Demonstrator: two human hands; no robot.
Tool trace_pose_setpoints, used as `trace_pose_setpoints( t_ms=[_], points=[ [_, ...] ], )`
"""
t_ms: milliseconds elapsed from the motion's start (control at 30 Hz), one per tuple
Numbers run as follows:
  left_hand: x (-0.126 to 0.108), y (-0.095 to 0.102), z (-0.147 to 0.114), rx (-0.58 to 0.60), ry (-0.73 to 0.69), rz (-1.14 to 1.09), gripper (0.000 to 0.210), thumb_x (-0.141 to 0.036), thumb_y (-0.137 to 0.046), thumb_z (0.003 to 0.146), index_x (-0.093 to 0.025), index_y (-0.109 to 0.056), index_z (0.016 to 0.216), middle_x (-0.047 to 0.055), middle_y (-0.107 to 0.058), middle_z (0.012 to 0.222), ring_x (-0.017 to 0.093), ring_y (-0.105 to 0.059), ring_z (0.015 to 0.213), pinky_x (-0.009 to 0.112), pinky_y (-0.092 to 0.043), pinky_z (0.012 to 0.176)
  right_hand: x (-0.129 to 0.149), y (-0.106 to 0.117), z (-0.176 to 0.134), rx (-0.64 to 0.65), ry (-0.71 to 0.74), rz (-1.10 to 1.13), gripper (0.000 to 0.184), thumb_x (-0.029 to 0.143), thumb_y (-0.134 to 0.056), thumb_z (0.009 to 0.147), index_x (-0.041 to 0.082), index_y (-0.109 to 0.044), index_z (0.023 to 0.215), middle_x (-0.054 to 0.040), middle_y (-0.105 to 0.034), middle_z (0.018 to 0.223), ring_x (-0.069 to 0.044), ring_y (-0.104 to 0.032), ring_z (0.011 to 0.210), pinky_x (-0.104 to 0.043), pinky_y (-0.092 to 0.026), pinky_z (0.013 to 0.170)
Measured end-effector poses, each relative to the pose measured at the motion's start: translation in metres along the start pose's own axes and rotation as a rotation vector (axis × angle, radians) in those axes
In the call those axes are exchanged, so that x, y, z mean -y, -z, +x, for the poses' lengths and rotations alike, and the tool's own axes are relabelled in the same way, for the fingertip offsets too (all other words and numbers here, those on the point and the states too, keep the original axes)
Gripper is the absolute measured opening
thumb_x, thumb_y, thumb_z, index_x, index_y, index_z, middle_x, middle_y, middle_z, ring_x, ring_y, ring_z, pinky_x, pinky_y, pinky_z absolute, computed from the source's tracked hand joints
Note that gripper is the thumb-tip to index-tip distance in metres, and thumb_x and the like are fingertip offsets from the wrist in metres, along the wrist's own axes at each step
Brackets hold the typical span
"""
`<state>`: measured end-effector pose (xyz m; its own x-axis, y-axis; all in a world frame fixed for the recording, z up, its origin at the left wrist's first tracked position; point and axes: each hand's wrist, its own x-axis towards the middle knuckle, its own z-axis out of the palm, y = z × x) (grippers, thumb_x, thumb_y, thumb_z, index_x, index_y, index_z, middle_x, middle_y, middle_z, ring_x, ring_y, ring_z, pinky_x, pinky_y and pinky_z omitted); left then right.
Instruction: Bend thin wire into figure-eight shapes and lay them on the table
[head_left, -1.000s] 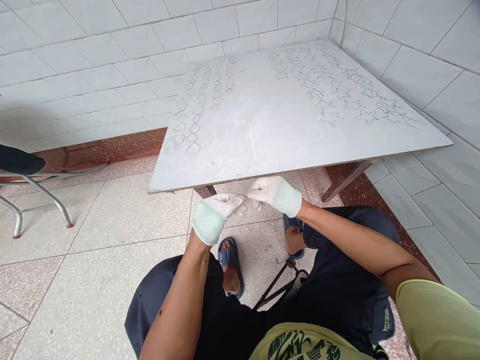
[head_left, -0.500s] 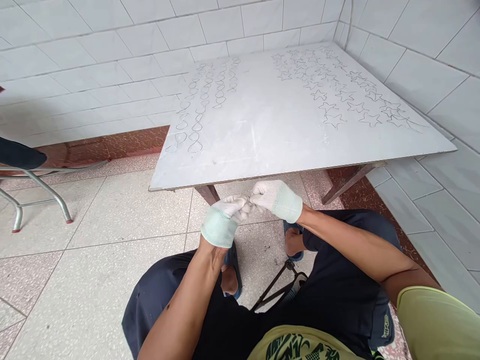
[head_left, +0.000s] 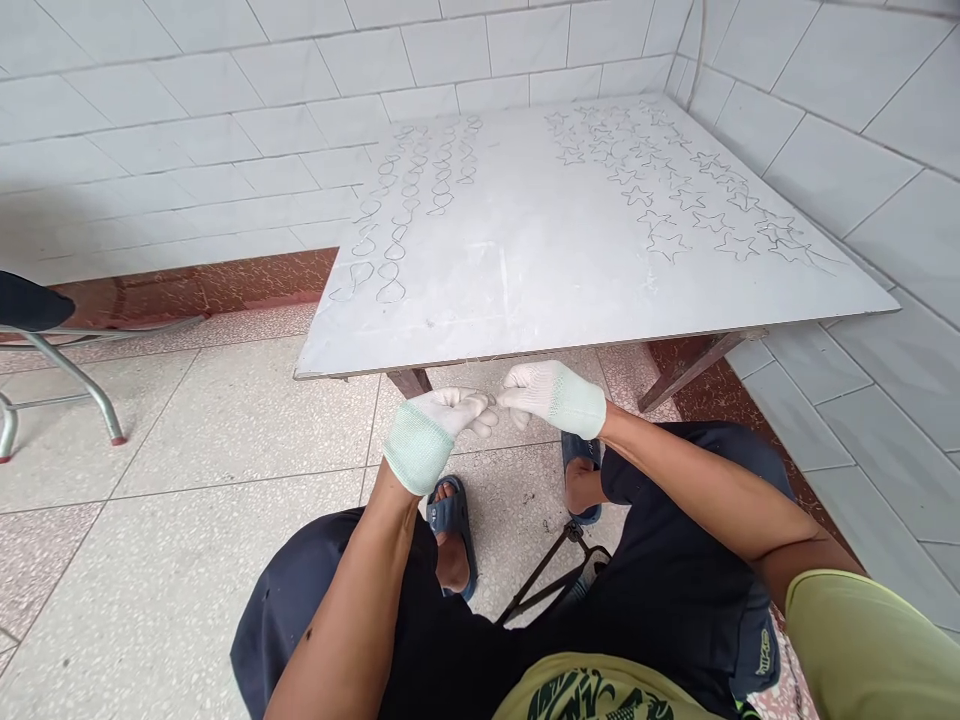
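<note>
My left hand (head_left: 450,410), in a white knitted glove with a pale green cuff, is closed in a pinch in front of the table edge. My right hand (head_left: 534,388), gloved the same way, pinches close beside it, the fingertips of both nearly meeting. Between them is what looks like a thin wire (head_left: 493,402), too fine and faint to make out its shape. On the white tabletop (head_left: 555,270) beyond lie bent wire stars (head_left: 667,247) in rows at the right. Figure-eight wire loops (head_left: 391,270) form columns at the left.
A wooden table leg (head_left: 694,368) slants down at the right. A metal-legged stool (head_left: 82,385) stands at the far left. Below my hands a dark folding frame (head_left: 544,575) stands between my slippered feet. Tiled walls border the table behind and at right.
My left hand has shifted slightly left, its fingers a little straighter, leaving a small gap between the hands. The right hand stays nearly in place. The view has shifted slightly.
</note>
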<state>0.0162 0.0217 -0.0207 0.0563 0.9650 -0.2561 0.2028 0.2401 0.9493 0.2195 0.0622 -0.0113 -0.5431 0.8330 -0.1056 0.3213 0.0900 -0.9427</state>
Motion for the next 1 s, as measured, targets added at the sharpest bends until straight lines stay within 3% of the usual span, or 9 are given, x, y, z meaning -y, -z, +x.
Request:
trace_pose_setpoints(
  t_ms=[100,200,333,467,633,767,867,1000],
  points=[
    [-0.002,-0.004,-0.005,-0.06,0.025,0.15,0.032,-0.05,-0.077,0.075,-0.02,-0.067,0.07,0.002,-0.068,0.06,0.016,-0.058,0.054,0.029,-0.043,0.057,0.008,-0.004,-0.004,-0.097,0.002,-0.172,0.034,0.02,-0.064,0.089,0.021,-0.055,0.056,0.004,-0.063,0.056,-0.011,-0.055,0.059,-0.026,-0.039,0.064],
    [-0.007,-0.013,-0.012,-0.157,-0.002,0.253,0.025,-0.044,-0.071,0.081,-0.022,-0.067,0.072,-0.001,-0.063,0.056,0.015,-0.052,0.051,0.028,-0.037,0.052,0.01,-0.007,-0.006,-0.145,-0.04,-0.181,0.033,0.017,-0.062,0.087,0.022,-0.054,0.056,0.0048,-0.06,0.052,-0.011,-0.053,0.056,-0.026,-0.038,0.061],
    [-0.012,-0.019,-0.015,-0.259,-0.033,0.312,0.02,-0.039,-0.067,0.084,-0.022,-0.069,0.074,-0.002,-0.059,0.053,0.015,-0.048,0.05,0.03,-0.035,0.053,0.006,-0.006,-0.004,-0.1,-0.017,0.004,0.027,0.023,-0.061,0.089,0.021,-0.061,0.062,0.0032,-0.067,0.058,-0.013,-0.063,0.06,-0.025,-0.047,0.068],
    [-0.008,-0.016,-0.008,-0.272,-0.012,0.247,0.02,-0.041,-0.068,0.083,-0.023,-0.069,0.075,0.0,-0.063,0.056,0.017,-0.054,0.053,0.031,-0.038,0.054,0.002,-0.005,0.0,-0.039,-0.007,0.011,0.025,0.029,-0.063,0.09,0.021,-0.067,0.068,0.002,-0.072,0.066,-0.013,-0.067,0.065,-0.025,-0.049,0.069],
    [-0.001,-0.011,0.0,-0.208,-0.002,0.147,0.028,-0.049,-0.072,0.079,-0.022,-0.068,0.075,0.002,-0.067,0.062,0.017,-0.058,0.057,0.031,-0.044,0.058,0.004,-0.007,0.0,-0.095,-0.026,0.05,0.026,0.029,-0.063,0.088,0.021,-0.065,0.064,0.0017,-0.07,0.062,-0.013,-0.064,0.063,-0.025,-0.049,0.068],
    [-0.004,-0.01,0.004,0.017,0.012,-0.166,0.037,-0.054,-0.08,0.066,-0.02,-0.064,0.063,0.002,-0.061,0.057,0.014,-0.053,0.054,0.03,-0.043,0.059,-0.001,-0.011,-0.004,-0.095,-0.002,0.117,0.026,0.03,-0.064,0.084,0.021,-0.063,0.06,0.0019,-0.068,0.058,-0.014,-0.063,0.063,-0.026,-0.049,0.07],
    [-0.007,-0.013,0.002,0.137,-0.009,-0.345,0.039,-0.05,-0.082,0.065,-0.02,-0.062,0.053,0.002,-0.055,0.055,0.014,-0.054,0.058,0.031,-0.047,0.064,-0.009,-0.011,-0.003,-0.075,0.009,0.218,0.025,0.031,-0.064,0.084,0.021,-0.062,0.06,0.0024,-0.065,0.055,-0.014,-0.06,0.063,-0.026,-0.048,0.07],
    [-0.006,-0.024,-0.003,0.135,-0.017,-0.513,0.041,-0.045,-0.083,0.07,-0.021,-0.057,0.049,0.0,-0.048,0.058,0.015,-0.052,0.065,0.033,-0.052,0.073,-0.012,-0.007,-0.002,-0.053,-0.005,0.229,0.025,0.031,-0.065,0.083,0.02,-0.061,0.06,0.0037,-0.061,0.052,-0.011,-0.052,0.056,-0.025,-0.04,0.062]
  ],
)
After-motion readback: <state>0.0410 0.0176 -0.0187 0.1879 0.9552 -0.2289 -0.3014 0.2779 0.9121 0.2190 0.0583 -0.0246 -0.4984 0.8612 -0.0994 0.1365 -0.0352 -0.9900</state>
